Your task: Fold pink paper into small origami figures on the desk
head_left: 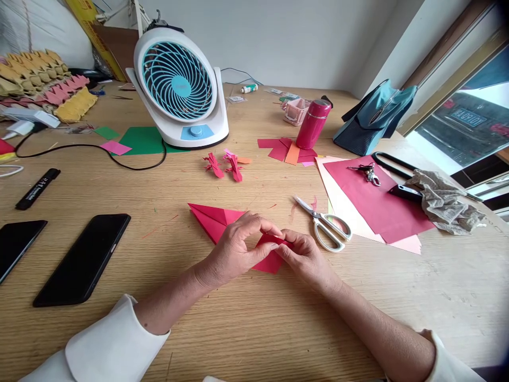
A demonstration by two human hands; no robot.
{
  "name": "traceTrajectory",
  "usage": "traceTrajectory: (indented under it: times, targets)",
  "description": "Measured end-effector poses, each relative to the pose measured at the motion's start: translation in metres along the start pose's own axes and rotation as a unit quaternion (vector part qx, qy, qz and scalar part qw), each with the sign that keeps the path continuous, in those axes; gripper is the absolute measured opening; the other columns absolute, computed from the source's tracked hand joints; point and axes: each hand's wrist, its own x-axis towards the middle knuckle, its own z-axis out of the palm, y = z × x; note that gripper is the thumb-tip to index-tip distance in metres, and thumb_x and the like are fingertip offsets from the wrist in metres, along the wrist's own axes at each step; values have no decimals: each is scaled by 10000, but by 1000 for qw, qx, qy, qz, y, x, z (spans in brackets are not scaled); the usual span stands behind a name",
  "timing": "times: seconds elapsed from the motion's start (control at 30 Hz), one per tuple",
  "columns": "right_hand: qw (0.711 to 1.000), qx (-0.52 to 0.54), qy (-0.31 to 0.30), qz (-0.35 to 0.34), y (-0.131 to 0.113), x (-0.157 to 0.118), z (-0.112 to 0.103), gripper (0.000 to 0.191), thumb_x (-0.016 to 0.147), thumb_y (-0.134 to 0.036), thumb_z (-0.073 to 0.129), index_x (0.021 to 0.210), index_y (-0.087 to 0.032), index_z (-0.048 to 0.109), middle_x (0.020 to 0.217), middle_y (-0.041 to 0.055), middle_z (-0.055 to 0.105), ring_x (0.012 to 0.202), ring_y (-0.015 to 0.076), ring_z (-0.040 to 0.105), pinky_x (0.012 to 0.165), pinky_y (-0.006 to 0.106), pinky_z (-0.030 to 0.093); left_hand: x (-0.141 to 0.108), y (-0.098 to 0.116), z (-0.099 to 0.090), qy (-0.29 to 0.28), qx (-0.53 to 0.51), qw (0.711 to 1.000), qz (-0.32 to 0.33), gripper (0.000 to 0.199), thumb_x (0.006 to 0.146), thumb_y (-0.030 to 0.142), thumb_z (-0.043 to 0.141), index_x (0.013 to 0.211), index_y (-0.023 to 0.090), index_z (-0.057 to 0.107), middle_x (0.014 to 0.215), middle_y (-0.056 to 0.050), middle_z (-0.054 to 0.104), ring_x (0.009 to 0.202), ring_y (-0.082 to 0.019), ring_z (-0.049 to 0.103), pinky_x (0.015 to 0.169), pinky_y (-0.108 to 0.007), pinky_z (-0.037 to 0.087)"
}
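Observation:
A folded red sheet of paper (210, 218) lies on the table in front of me, its pointed end toward the far left. My left hand (242, 241) pinches the near right part of the paper between thumb and index finger. Close beside it, my right hand (302, 254) pinches the same edge, so both sets of fingertips nearly meet. The middle of the paper is hidden behind my left hand. To the right of my right hand lie scissors (324, 223) with white handles, blades slightly apart. Two small folded red paper figures (214, 165) sit farther back.
A white and blue fan (178, 85) stands at the back. Behind the scissors are a pink bottle (314, 124), red and pale sheets (377, 201) with keys, and a teal bag (374, 116). At left lie two phones (83, 260), a black marker (37, 189) and a cable (135, 168).

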Motion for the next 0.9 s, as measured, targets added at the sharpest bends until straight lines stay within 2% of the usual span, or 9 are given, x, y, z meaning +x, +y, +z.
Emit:
traceTrajectory:
  times: [0.13, 0.37, 0.7, 0.9]
  targets:
    - [1000, -18, -15, -3, 0, 0, 1, 424, 857, -596, 641, 811, -176, 669, 715, 16, 603, 679, 152, 532, 601, 250, 431, -2, -1, 2, 17, 32, 999, 4, 79, 862, 159, 662, 859, 213, 604, 818, 18, 681, 809, -143, 628, 886, -309, 481]
    - [1000, -18, -18, -4, 2, 0, 1, 430, 856, -596, 646, 816, -168, 669, 728, 19, 615, 667, 146, 529, 599, 250, 436, -2, 0, 3, 22, 66, 996, 56, 132, 874, 134, 656, 828, 215, 562, 761, 35, 643, 744, -131, 579, 863, -308, 452]
    - [1000, -16, -20, -8, 4, 0, 0, 446, 858, -615, 635, 791, -174, 648, 711, 13, 599, 700, 161, 553, 634, 259, 449, -1, 1, 3, 20, 70, 996, 56, 105, 873, 143, 658, 860, 221, 588, 778, 29, 673, 752, -140, 607, 922, -334, 446]
    - [1000, -5, -19, -8, 4, -1, 0, 416, 863, -580, 651, 853, -165, 676, 744, 18, 620, 679, 148, 531, 617, 253, 427, -2, 1, 3, 15, 77, 995, 63, 122, 866, 133, 660, 865, 222, 576, 777, 34, 664, 750, -138, 602, 917, -325, 437]
